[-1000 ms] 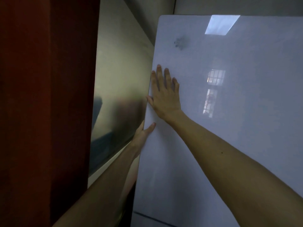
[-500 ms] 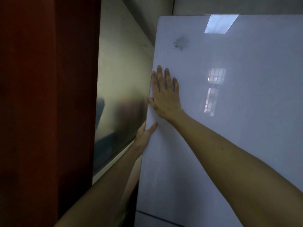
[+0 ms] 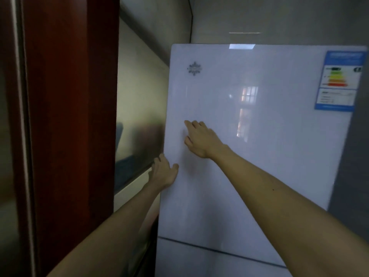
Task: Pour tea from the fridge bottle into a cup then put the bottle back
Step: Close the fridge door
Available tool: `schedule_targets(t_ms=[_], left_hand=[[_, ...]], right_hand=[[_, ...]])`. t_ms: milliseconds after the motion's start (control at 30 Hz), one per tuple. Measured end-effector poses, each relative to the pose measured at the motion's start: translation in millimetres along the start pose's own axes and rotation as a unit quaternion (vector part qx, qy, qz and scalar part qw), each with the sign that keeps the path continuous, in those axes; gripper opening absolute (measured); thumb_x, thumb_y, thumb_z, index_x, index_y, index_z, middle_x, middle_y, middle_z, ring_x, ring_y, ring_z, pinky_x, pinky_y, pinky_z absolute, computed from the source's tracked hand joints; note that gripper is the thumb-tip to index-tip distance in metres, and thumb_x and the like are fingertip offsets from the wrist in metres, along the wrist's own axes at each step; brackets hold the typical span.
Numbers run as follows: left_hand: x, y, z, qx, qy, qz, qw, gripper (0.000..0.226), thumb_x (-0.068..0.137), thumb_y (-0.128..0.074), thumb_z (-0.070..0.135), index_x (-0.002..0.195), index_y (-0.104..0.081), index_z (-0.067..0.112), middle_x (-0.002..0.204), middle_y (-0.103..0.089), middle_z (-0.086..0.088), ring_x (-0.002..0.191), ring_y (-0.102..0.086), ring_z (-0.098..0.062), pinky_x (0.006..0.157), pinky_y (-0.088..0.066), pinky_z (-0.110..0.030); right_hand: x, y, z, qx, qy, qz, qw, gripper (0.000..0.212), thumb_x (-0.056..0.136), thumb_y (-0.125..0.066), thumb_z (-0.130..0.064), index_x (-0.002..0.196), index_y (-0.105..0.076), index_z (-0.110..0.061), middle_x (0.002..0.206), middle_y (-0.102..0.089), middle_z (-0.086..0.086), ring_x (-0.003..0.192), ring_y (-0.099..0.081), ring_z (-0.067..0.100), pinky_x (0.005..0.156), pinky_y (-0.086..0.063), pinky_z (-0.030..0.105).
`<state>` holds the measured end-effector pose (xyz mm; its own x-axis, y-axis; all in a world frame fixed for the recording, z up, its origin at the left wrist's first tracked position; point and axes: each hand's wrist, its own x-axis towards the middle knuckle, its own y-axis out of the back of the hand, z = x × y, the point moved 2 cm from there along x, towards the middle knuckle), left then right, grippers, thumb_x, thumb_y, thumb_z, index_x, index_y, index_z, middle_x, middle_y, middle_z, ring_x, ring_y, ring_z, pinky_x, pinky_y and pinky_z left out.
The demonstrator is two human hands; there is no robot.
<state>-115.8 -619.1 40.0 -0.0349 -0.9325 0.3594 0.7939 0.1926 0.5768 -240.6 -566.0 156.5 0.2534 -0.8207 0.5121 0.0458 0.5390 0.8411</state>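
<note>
Fridge door [image 3: 259, 166] screening the interior; label [image 3: 339, 80] top right; red frame [image 3: 69, 116] close at left. Left hand [image 3: 163, 173] gripping door edge; right hand [image 3: 201, 139] with fingers relaxed, at door face.

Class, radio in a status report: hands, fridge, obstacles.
Left hand grips fridge door edge. Right hand open on door front. Bottle, cup not in view. Red panel close beside door.

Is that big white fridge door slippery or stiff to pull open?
The fridge door is glossy, showing a window reflection, so flat palms would probably slip; the left hand grips its edge. It looks a rigid slab, likely swinging whole without flexing, and perhaps heavy at first.
</note>
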Motion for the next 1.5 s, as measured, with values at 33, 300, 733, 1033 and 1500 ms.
schedule_targets(t_ms=[33,300,733,1033,1500], left_hand=[[-11,0,1,0.024,-0.011,-0.012,1.000,0.069,0.094,-0.048,0.036,0.149,-0.018,0.005,0.146,-0.031,-0.020,0.131,-0.038,-0.038,0.107,-0.036,-0.050],[-95,6,-7,0.158,-0.020,-0.143,0.977,0.063,0.099,-0.036,0.040,0.150,-0.014,0.010,0.146,-0.031,-0.019,0.131,-0.037,-0.035,0.109,-0.033,-0.044],[-176,59,13,0.217,-0.064,-0.217,0.950,0.064,0.101,-0.027,0.046,0.154,-0.009,0.013,0.157,-0.022,-0.016,0.140,-0.030,-0.032,0.115,-0.027,-0.043],[-257,97,11,0.297,-0.116,-0.198,0.927,0.060,0.100,-0.023,0.044,0.151,-0.020,0.013,0.152,-0.031,-0.015,0.133,-0.035,-0.034,0.108,-0.031,-0.045],[-356,105,72,0.199,-0.176,-0.239,0.934,0.056,0.100,-0.025,0.041,0.145,-0.031,0.009,0.143,-0.040,-0.017,0.128,-0.040,-0.033,0.105,-0.036,-0.042]], right_hand=[[-12,-2,0,0.012,-0.009,-0.021,1.000,0.055,0.102,-0.033,-0.028,0.151,-0.018,-0.007,0.146,-0.036,0.016,0.130,-0.036,0.033,0.098,-0.042,0.049],[-97,-14,5,0.057,-0.072,-0.139,0.986,0.057,0.104,-0.028,-0.036,0.153,-0.013,-0.012,0.155,-0.026,0.014,0.138,-0.028,0.034,0.107,-0.035,0.050],[-209,53,-22,-0.011,-0.152,-0.167,0.974,0.053,0.104,-0.026,-0.036,0.151,-0.020,-0.012,0.148,-0.035,0.014,0.131,-0.038,0.033,0.099,-0.042,0.046],[-292,82,-88,0.027,-0.214,-0.223,0.951,0.056,0.104,-0.022,-0.042,0.154,-0.015,-0.017,0.153,-0.032,0.013,0.134,-0.038,0.032,0.105,-0.039,0.046],[-414,151,-115,-0.031,-0.276,-0.235,0.931,0.050,0.104,-0.022,-0.039,0.148,-0.025,-0.015,0.145,-0.040,0.012,0.128,-0.039,0.032,0.092,-0.039,0.043]])
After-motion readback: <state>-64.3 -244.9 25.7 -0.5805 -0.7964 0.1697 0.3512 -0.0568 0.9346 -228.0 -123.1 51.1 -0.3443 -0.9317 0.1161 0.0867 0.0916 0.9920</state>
